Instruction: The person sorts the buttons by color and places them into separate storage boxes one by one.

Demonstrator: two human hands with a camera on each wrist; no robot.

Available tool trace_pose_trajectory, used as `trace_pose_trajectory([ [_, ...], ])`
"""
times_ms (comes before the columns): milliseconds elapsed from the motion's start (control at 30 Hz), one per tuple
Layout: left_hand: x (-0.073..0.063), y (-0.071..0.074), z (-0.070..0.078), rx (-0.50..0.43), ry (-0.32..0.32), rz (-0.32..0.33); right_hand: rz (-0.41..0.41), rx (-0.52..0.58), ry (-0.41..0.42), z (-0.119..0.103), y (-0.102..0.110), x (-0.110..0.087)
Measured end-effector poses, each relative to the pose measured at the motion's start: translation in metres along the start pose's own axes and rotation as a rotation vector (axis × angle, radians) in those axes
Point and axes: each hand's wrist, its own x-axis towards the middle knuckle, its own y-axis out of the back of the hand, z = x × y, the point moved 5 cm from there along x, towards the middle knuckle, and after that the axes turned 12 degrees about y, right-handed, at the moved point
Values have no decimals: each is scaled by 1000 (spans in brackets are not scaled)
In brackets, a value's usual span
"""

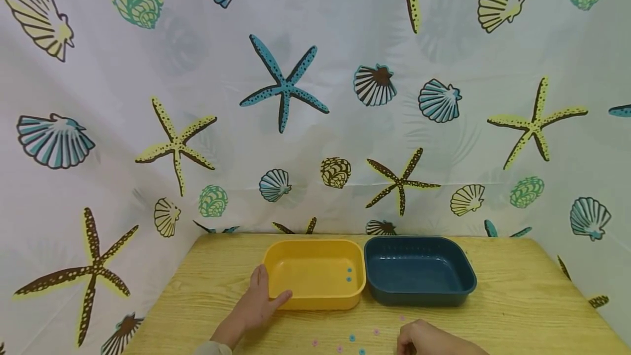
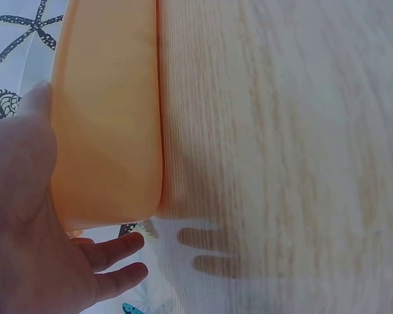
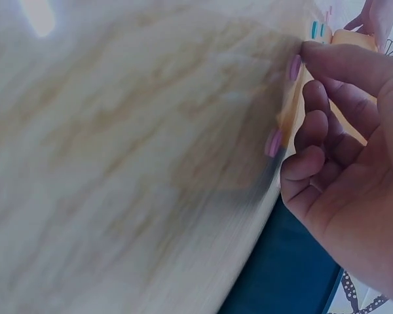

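My left hand (image 1: 257,301) rests at the yellow tray's (image 1: 315,303) front left corner, thumb by the front rim and fingers along the left side. In the left wrist view two straight fingers (image 2: 121,252) reach past the tray's end. My right hand (image 1: 426,337) is low over the table at the front, its fingers curled and thumb and forefinger close together. Pink button-like discs (image 3: 273,142) lie beside its fingertips in the right wrist view. I cannot tell whether a disc is between them. Two blue discs (image 1: 349,275) lie inside the yellow tray.
A dark blue tray (image 1: 419,299) stands against the yellow tray's right side. Several pink discs (image 1: 377,332) and two blue discs (image 1: 352,338) lie on the wooden table (image 1: 522,300) before the trays. A white cloth (image 1: 315,141) printed with shells and starfish hangs behind and at the sides.
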Motion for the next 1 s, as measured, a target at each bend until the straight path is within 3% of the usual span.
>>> trace_pose_trajectory([
  [267, 1, 0, 0, 9, 9, -1, -2, 13, 15, 55, -9, -1],
  [367, 1, 0, 0, 5, 11, -3, 0, 3, 34, 67, -10, -2],
  [600, 0, 1, 0, -4, 12, -10, 93, 87, -93, -24, 9, 2],
  [733, 1, 2, 0, -4, 7, -4, 135, 22, -23, -27, 19, 3],
  [1000, 1, -1, 0, 7, -3, 3, 237, -91, 36, -35, 38, 5],
])
